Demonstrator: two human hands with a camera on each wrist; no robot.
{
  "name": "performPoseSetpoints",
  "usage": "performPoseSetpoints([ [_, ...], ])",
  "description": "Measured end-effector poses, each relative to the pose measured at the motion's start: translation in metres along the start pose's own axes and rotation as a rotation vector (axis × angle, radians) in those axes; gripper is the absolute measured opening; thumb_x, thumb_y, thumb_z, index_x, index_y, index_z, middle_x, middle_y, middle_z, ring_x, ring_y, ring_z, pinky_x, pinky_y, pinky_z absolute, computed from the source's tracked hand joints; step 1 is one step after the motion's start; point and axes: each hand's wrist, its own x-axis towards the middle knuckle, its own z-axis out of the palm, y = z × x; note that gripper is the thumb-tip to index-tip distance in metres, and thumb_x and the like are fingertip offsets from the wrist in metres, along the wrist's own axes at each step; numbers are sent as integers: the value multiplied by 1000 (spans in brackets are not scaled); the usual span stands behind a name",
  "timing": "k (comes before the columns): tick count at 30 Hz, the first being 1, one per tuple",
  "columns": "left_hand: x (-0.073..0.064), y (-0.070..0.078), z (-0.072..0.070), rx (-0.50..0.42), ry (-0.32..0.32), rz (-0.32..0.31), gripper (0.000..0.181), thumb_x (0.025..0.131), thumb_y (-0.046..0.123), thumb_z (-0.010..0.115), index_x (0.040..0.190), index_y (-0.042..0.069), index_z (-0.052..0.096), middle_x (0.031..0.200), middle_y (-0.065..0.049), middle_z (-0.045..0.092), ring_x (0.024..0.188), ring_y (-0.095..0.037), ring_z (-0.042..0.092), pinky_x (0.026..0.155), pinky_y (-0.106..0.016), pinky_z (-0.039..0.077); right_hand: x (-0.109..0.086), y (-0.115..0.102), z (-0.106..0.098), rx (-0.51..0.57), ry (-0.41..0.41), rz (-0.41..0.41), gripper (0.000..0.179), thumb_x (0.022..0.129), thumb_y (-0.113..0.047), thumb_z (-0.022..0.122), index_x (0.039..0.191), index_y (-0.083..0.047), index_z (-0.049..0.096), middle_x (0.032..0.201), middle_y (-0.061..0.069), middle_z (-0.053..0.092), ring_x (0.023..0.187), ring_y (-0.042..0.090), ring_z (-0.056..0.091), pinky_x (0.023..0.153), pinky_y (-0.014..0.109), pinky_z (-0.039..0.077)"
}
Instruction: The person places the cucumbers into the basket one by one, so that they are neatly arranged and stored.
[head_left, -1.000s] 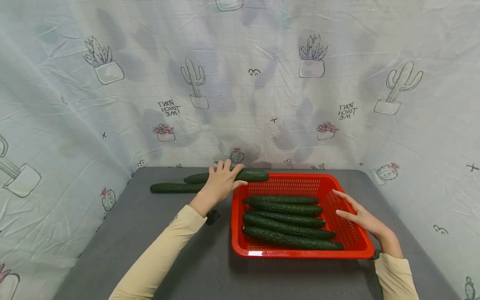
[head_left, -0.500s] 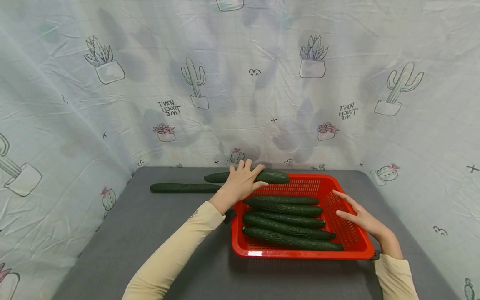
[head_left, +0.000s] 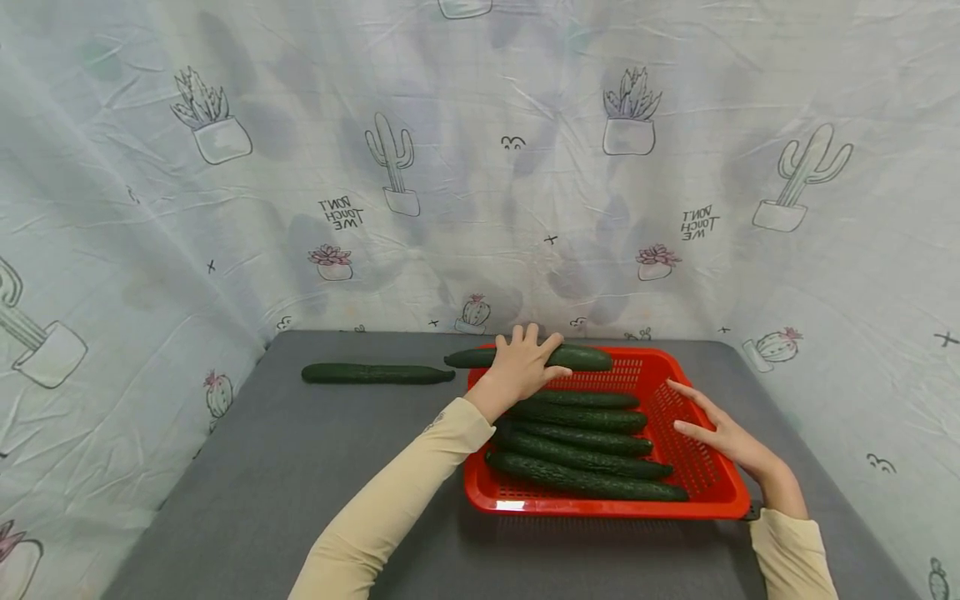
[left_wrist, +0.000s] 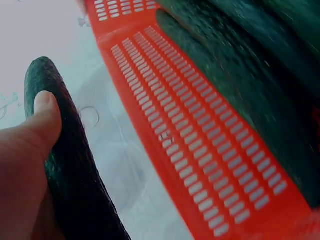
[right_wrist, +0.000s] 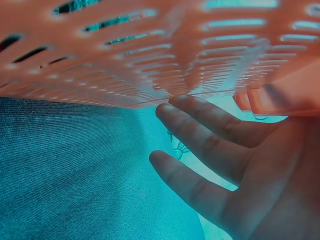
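Note:
My left hand point(head_left: 521, 367) grips a long dark green cucumber point(head_left: 587, 358) from above, holding it over the back rim of the red plastic basket point(head_left: 600, 508). In the left wrist view the thumb point(left_wrist: 46, 112) lies along this cucumber, which hangs outside the slotted basket wall. Several bumpy cucumbers point(head_left: 585, 479) lie side by side inside the basket. My right hand point(head_left: 731, 437) holds the basket's right side, with thumb and forefinger over the rim. In the right wrist view, other fingers point(right_wrist: 200, 135) extend beneath the slotted wall.
Another cucumber point(head_left: 375, 373) lies on the grey table point(head_left: 300, 475) to the left of the basket, near the back edge. A pale curtain point(head_left: 450, 167) printed with cactus drawings hangs behind the table and along both sides.
My left hand has carried its cucumber to the right, from beside the basket's back left corner to over the back rim. The right hand and the basket have stayed in place.

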Motion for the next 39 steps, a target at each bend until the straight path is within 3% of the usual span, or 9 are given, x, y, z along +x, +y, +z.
performPoseSetpoints([
  [14,18,43,22,26,-50,-77,60,86,67,31,139,39,24,135,-6,32,119,-28,34,94,-47,35,0,-2,1,12,-4,0,66,94,-16,53,149,-21,16,153,18,6,134,46,6,88,74,16],
  [23,23,65,26,64,-77,-65,57,85,69,30,134,40,27,131,-2,34,117,-24,35,93,-43,36,1,-4,3,14,1,-10,66,94,-15,53,149,-19,18,153,18,8,134,45,9,89,73,17],
  [33,27,73,50,56,-82,-86,57,85,68,31,136,42,27,132,-1,36,119,-24,37,95,-45,36,1,-2,2,3,1,2,66,94,-17,53,149,-20,17,153,19,8,134,46,9,88,74,18],
  [39,26,73,56,41,-71,-111,54,86,66,34,133,40,32,133,-3,37,119,-26,38,93,-45,38,0,0,-1,1,-1,23,66,95,-18,53,149,-22,17,154,18,5,134,47,6,88,74,17],
])
